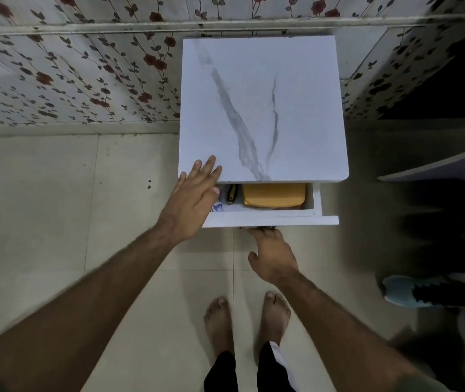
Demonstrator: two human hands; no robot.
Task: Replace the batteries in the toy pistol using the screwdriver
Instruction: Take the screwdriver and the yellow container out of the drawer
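Note:
A white marble-topped side table stands against the wall with its drawer partly pulled out. Inside the drawer lie a black-and-yellow screwdriver handle and an orange box-like object; something white with blue print shows under my left hand. My left hand is spread flat over the table's front left corner and the drawer's left end. My right hand reaches under the drawer front, its fingers hidden at the drawer handle. No toy pistol or batteries are visible.
Floral wallpaper covers the wall behind the table. Pale floor tiles lie below, with my bare feet near the bottom. Several dark shoes and a light blue sneaker line the right side under a shelf edge.

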